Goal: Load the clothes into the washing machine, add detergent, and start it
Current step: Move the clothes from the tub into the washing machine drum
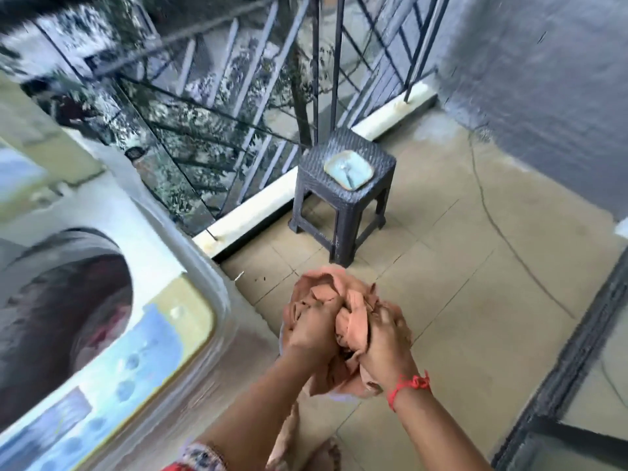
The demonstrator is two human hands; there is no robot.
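Observation:
A bunched-up pink cloth [328, 290] is gripped between both hands low in the centre of the head view, above the tiled floor. My left hand [311, 331] clasps its left side and my right hand [387, 348], with a red thread at the wrist, clasps its right side. The top-loading washing machine [112, 300] fills the left of the view, blurred by motion. Its round drum opening [64, 311] is dark, with some reddish fabric inside. The cloth is to the right of the machine, not over the opening.
A dark woven plastic stool [343, 188] stands ahead by the balcony railing [238, 107], with a pale blue square dish [348, 169] on top. A grey wall [543, 79] is to the right. A dark door frame [560, 368] runs along the lower right.

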